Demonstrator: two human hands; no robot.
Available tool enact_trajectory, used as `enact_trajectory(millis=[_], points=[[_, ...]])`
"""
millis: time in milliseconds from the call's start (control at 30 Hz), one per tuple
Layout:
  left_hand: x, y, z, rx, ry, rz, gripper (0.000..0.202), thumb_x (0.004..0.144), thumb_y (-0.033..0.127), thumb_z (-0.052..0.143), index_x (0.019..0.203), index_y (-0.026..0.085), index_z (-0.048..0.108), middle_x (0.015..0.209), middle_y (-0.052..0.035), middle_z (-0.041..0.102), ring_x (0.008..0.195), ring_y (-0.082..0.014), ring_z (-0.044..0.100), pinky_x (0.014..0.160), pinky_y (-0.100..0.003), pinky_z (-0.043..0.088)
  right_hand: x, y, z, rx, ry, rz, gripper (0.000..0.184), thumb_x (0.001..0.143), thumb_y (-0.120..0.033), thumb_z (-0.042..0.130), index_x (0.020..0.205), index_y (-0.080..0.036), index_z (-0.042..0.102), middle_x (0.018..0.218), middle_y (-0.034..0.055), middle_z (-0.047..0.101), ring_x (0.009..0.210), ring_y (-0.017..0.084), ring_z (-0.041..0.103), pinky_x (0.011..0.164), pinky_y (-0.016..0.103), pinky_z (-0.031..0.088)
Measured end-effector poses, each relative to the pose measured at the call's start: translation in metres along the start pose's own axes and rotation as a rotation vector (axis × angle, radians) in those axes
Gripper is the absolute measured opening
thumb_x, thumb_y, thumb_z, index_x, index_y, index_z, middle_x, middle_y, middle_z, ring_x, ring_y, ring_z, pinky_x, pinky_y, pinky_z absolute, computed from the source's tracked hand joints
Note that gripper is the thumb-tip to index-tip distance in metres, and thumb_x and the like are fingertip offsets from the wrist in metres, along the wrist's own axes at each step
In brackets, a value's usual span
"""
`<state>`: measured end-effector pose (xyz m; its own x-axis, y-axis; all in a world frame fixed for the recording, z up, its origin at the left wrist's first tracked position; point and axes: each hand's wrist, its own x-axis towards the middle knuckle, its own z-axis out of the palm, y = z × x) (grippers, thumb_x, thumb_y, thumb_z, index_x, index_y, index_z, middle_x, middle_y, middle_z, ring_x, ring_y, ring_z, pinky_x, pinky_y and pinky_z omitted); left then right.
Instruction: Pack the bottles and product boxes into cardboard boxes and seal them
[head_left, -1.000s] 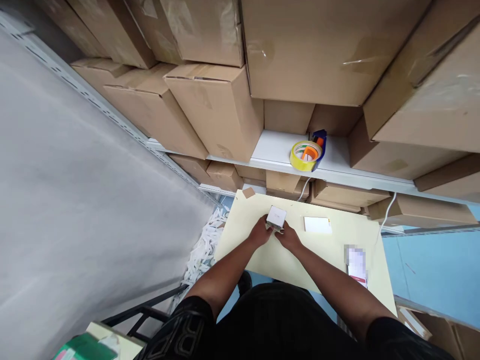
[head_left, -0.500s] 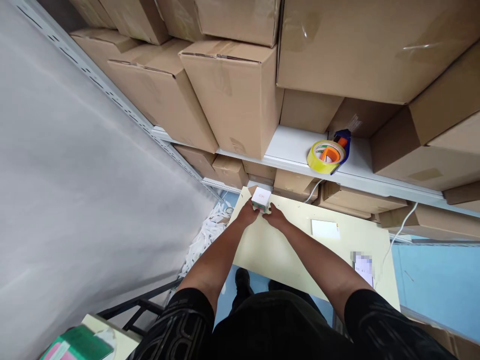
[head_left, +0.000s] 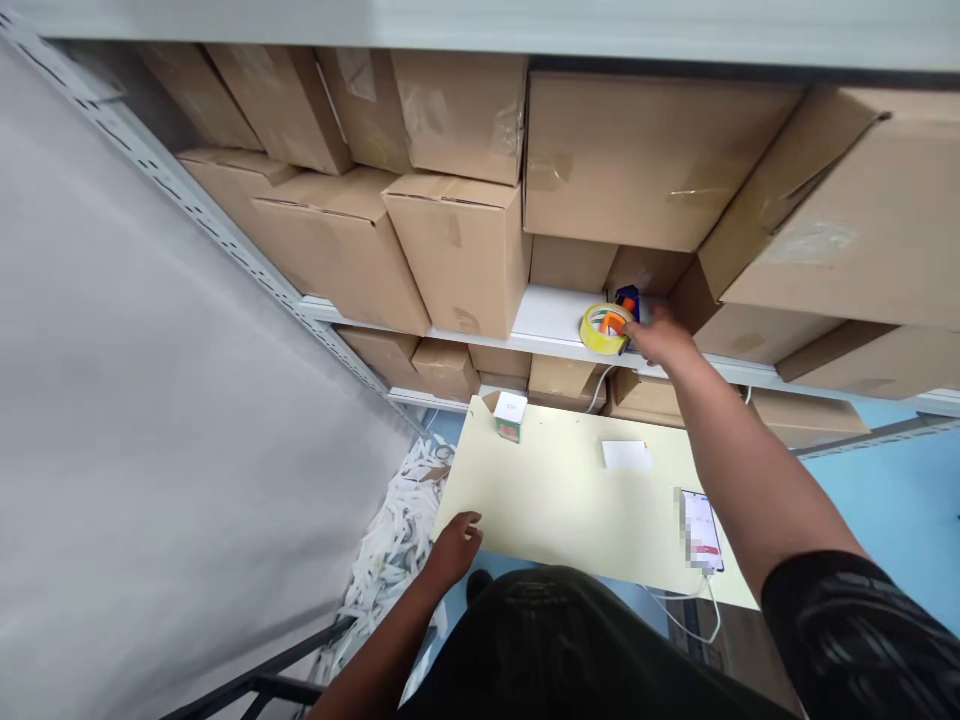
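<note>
My right hand (head_left: 661, 338) reaches up to the shelf, at the right side of a tape dispenser (head_left: 631, 300) with a blue frame and orange parts. Its fingers are apart, and one overlaps the dispenser's edge; I cannot see a closed grip. A roll of yellow tape (head_left: 592, 333) sits on the dispenser. Below, my left hand (head_left: 454, 548) hangs by the table's near left edge, fingers loosely apart and holding nothing. On the table (head_left: 536, 500) a small white and green box (head_left: 509, 416) stands upright near the far left corner, away from both hands.
Brown cardboard boxes (head_left: 454, 250) fill the metal shelving (head_left: 555, 312) behind the table. A flat white box (head_left: 627, 455) and a phone (head_left: 702, 532) with a cable lie on the table's right half. White paper strips (head_left: 394, 530) cover the floor at left.
Both hands have left the small box, which stays on the table. My right hand has gone up and right to the tape dispenser; my left has drawn back toward me. The view has shifted.
</note>
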<state>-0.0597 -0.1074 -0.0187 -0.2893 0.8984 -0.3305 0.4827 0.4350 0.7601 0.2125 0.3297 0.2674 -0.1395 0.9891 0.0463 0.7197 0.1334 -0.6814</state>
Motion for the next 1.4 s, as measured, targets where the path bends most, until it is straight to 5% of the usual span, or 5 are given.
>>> enact_trajectory(millis=[300, 533, 767, 1033, 1400], points=[[-0.022, -0.012, -0.023, 0.152, -0.026, 0.107, 0.032, 0.089, 0.025, 0.055, 0.12, 0.021, 0.065, 0.119, -0.0094, 0.071, 0.102, -0.0216, 0.071, 0.093, -0.035, 0.054, 0.002, -0.026, 0.021, 0.104, -0.037, 0.474, 0.026, 0.08, -0.023, 0.08, 0.094, -0.005, 0.066, 0.068, 0.0048, 0.067, 0.069, 0.014, 0.057, 0.072, 0.036, 0.051], [-0.028, -0.034, -0.046, 0.147, -0.118, 0.19, 0.029, 0.089, 0.025, 0.054, 0.116, 0.023, 0.064, 0.121, -0.0086, 0.07, 0.105, -0.0224, 0.07, 0.096, -0.037, 0.053, -0.134, 0.032, 0.004, 0.271, 0.108, 0.364, 0.033, 0.078, -0.023, 0.073, 0.109, -0.013, 0.064, 0.071, 0.0037, 0.07, 0.051, 0.015, 0.063, 0.052, 0.029, 0.054], [-0.02, -0.031, -0.061, 0.222, -0.207, 0.245, 0.027, 0.089, 0.024, 0.053, 0.114, 0.023, 0.065, 0.118, -0.0076, 0.071, 0.105, -0.0227, 0.07, 0.096, -0.036, 0.052, -0.274, 0.15, 0.047, 0.023, -0.092, 0.599, 0.032, 0.083, -0.034, 0.066, 0.108, -0.016, 0.059, 0.066, 0.0059, 0.071, 0.05, 0.02, 0.068, 0.048, 0.028, 0.053], [-0.031, 0.012, -0.023, 0.237, -0.156, 0.224, 0.025, 0.09, 0.024, 0.053, 0.111, 0.023, 0.065, 0.116, -0.0073, 0.071, 0.104, -0.0216, 0.069, 0.093, -0.034, 0.052, -0.32, 0.247, 0.109, -0.355, -0.306, 0.56, 0.029, 0.091, -0.034, 0.055, 0.114, -0.015, 0.056, 0.106, 0.0184, 0.074, 0.092, 0.029, 0.075, 0.071, 0.034, 0.053], [-0.047, 0.081, 0.047, 0.252, -0.143, 0.232, 0.027, 0.089, 0.026, 0.055, 0.113, 0.022, 0.068, 0.116, -0.0081, 0.072, 0.103, -0.0228, 0.07, 0.094, -0.036, 0.054, -0.302, 0.304, 0.107, -0.268, -0.537, 0.5, 0.047, 0.093, -0.04, 0.058, 0.131, -0.013, 0.05, 0.108, 0.0176, 0.074, 0.102, 0.032, 0.073, 0.081, 0.037, 0.052]])
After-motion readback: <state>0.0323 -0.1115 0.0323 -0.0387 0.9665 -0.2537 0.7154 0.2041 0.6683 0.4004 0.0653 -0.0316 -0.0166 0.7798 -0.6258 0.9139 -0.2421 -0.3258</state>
